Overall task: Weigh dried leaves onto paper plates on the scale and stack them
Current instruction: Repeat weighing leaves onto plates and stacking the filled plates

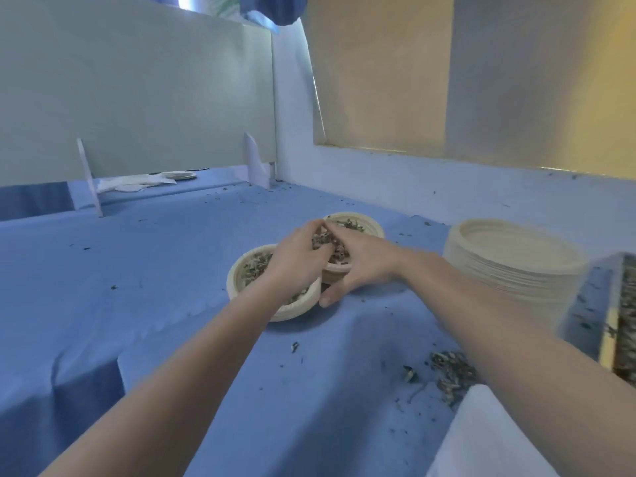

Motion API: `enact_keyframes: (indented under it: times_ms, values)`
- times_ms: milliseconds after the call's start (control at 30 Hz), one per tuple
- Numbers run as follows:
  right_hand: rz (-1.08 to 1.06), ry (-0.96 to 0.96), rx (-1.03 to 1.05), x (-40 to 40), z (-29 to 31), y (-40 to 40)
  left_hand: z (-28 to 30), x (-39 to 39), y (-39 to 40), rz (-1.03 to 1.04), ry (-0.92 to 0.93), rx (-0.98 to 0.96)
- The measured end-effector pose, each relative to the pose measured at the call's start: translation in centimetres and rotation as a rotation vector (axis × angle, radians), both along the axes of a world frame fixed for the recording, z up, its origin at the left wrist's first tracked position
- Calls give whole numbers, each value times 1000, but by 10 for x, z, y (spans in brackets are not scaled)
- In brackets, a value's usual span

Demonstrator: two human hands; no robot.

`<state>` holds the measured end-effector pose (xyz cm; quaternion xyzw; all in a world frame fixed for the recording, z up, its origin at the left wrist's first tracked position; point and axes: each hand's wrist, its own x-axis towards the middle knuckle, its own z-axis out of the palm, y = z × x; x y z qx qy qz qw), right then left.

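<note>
Two filled paper plates sit mid-table on the blue table (172, 270): near plate (241, 270) on the left, holding dried leaves, and far plate (364, 223) just behind and right of it, also heaped.

Hands: left hand (296, 259) lies over the near plate with fingers curled down into the leaves (327, 241) of the far plate; the grip appears to pinch loose leaf, though the fingertips are partly buried. Right hand (361, 266) grips the near rim of the far plate, thumb low against its side wall, fingers over the leaf heap.

Progress, as judged: at least two portions are plated; neither lies on the other, so stacking is not yet done. The scale itself cannot be made out. It may be beneath the far plate, which sits raised.

Stock remaining: one tall stack of empty plates (516, 266) to the right, so much of the work looks to be left.

Other items: leaf container (623, 321) at the right edge; spilled leaf pile (451, 373) near the right forearm; white sheet (481, 435) at lower right; upright divider board (137, 98) behind, with white packets (137, 182) at its foot.

Obstructions: the crossed hands crowd both plates; scattered crumbs litter the table.
</note>
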<state>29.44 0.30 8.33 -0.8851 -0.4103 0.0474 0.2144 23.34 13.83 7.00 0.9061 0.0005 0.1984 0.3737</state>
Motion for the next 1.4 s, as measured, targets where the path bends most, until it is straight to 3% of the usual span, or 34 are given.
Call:
enact_keyframes:
  times_ms: [167, 333, 467, 600, 933, 1033, 1400]
  values:
    - [-85, -27, 90, -28, 37, -64, 29, -7, -66, -104, -40, -26]
    - [-328, -158, -22, -37, 58, -148, 44, 6, -142, -223, 0, -55]
    - [-638, -189, -149, -28, 49, -207, 36, 27, -193, -108, 49, 45]
    - [-818, -127, -127, -11, 36, -239, 29, 50, -213, 23, 87, -59]
    - [-895, 54, 204, 13, 14, -245, 25, 73, -216, 124, 214, 58]
    - [-892, 53, 162, 11, 19, -241, 32, 72, -218, 99, 236, 145]
    - [-938, -110, 88, -10, 58, -233, 73, 44, -218, 26, 185, 169]
